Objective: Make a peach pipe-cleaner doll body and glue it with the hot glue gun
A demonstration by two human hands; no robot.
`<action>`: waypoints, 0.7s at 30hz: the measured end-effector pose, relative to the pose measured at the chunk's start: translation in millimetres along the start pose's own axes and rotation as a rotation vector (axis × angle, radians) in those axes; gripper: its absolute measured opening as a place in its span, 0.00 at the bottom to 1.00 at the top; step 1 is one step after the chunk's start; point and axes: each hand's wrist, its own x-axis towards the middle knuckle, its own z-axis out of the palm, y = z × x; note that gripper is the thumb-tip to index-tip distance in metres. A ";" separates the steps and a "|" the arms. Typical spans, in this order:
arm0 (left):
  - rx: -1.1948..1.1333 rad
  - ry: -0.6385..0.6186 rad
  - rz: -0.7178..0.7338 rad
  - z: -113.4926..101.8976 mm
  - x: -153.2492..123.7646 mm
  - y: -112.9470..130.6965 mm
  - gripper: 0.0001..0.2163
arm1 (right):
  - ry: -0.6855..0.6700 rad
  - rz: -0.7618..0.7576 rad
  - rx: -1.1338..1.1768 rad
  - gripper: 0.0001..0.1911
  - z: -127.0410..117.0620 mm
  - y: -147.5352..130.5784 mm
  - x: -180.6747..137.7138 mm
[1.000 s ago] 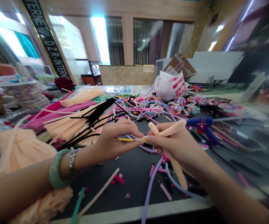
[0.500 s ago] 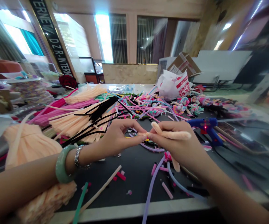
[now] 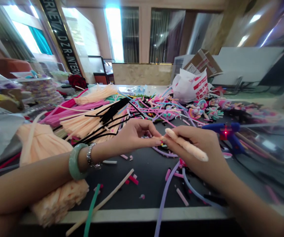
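My right hand (image 3: 198, 148) is closed on a peach fuzzy pipe cleaner (image 3: 187, 145), whose thick bent length sticks out over the back of the fingers. Thumb and forefinger of my left hand (image 3: 142, 133) are pinched together, their tips meeting those of the right. A bit of peach shows between the fingertips, mostly hidden by them. Below the hands, a lilac pipe cleaner (image 3: 166, 194) and a blue-grey one (image 3: 196, 191) run from a small pink piece (image 3: 182, 162) on the dark table.
Peach pipe cleaner bundles (image 3: 40, 141) lie under and beside my left forearm. A blue glue gun (image 3: 230, 130) with a red light lies at right. Behind are black stems (image 3: 114, 110), coloured pipe cleaners and a white plastic bag (image 3: 190, 85). Pink offcuts (image 3: 182, 197) dot the table (image 3: 112, 200).
The view has shifted, so the scene sits further right. The peach pipe cleaner in my right hand has turned, its free end pointing lower. Both hands stay pinched together at the fingertips.
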 end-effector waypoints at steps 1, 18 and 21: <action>0.015 -0.009 0.023 -0.6 0.0 -0.8 0.07 | 0.000 0.001 -0.005 0.14 0.0 -0.3 -0.1; 0.051 0.172 0.060 -17.1 12.5 -1.0 0.07 | -0.054 0.087 -0.345 0.17 -16.9 12.4 0.5; 0.004 0.256 0.047 -19.7 14.9 -4.3 0.06 | -0.086 0.007 -0.417 0.22 -17.3 3.1 -10.2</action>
